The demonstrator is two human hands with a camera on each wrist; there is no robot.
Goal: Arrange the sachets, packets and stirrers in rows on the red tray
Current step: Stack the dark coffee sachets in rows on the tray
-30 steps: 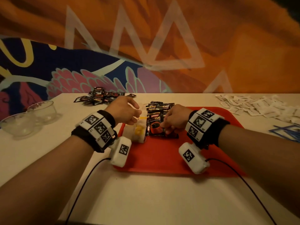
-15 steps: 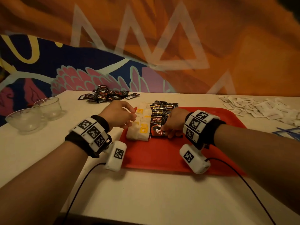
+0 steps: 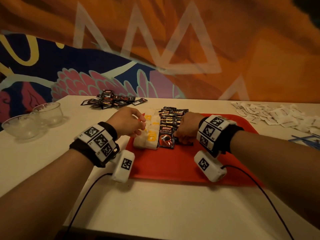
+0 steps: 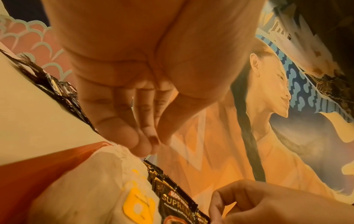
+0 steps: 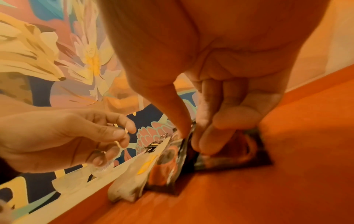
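Red tray [image 3: 173, 163]: lies on the pale worktop [image 3: 155, 205], near the middle
Tea bag row [image 3: 149, 134]: white bags with yellow tags, at the tray's left edge, running near to far
Coffee sachet row [image 3: 168, 125]: black Kopiko Supremo sachets overlapping, just right of the tea bags and touching them
Left hand [image 3: 127, 122]: above the tea bag row, fingers [image 4: 118, 121] loosely curled with tips drawn together; whether they hold anything I cannot tell
Right hand [image 3: 187, 129]: at the right side of the coffee row, thumb and fingers [image 5: 208, 136] pinching the edge of a coffee sachet [image 5: 229, 154] lying on the tray
Loose coffee sachets [image 3: 112, 101]: a heap on the far left of the worktop
White sachets [image 3: 277, 115]: scattered on the far right of the worktop
Glass bowls [image 3: 34, 118]: two, at the left edge
Blue stirrers [image 3: 306, 140]: at the right edge, partly cut off
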